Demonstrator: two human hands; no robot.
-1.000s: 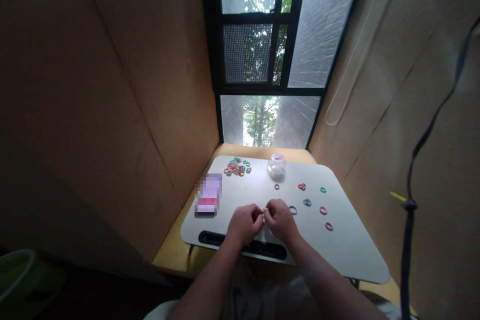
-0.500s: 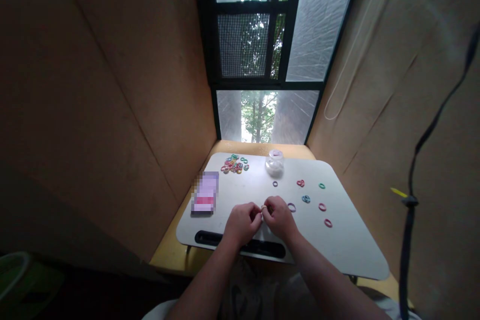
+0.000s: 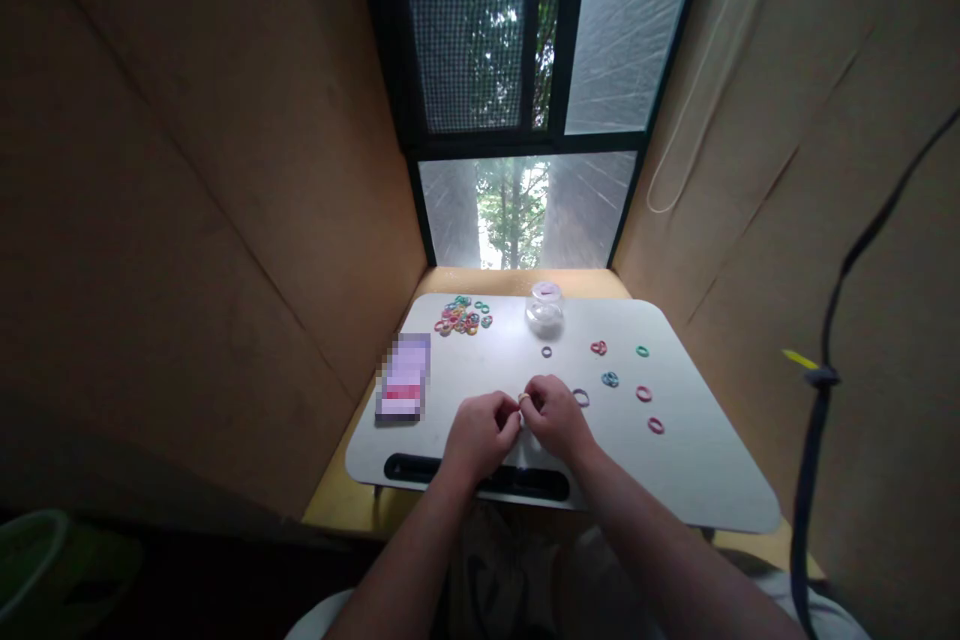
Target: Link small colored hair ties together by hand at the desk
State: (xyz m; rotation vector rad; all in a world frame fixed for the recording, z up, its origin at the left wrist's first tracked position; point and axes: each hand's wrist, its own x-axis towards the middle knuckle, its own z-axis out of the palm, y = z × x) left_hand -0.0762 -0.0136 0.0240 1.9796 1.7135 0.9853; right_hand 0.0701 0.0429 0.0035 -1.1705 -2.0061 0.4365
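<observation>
Over the near part of the white lap table [image 3: 480, 370], my left hand [image 3: 482, 432] and my right hand [image 3: 555, 417] meet with fingertips pinched together. A small pale yellowish hair tie [image 3: 523, 399] shows at the fingertips between them; most of it is hidden by the fingers. Just right of my right hand lies a purple hair tie [image 3: 581, 398]. Farther back is a smaller dark purple one [image 3: 547, 352]. To the right lie a red cluster [image 3: 598, 348], a blue cluster [image 3: 610, 380], a green hair tie [image 3: 643, 351] and two pink ones [image 3: 643, 394].
A heap of mixed coloured hair ties [image 3: 459, 318] lies at the back left. Behind my hands stands a clear jar [image 3: 545, 312]. A blurred-out phone [image 3: 405, 378] rests on the left side. A black slot [image 3: 525, 482] runs along the near edge. A window [image 3: 517, 210] is beyond.
The camera view has tilted slightly down, so the table sits a little higher in the picture. My hands stay together, pinching, with only slight finger movement.
</observation>
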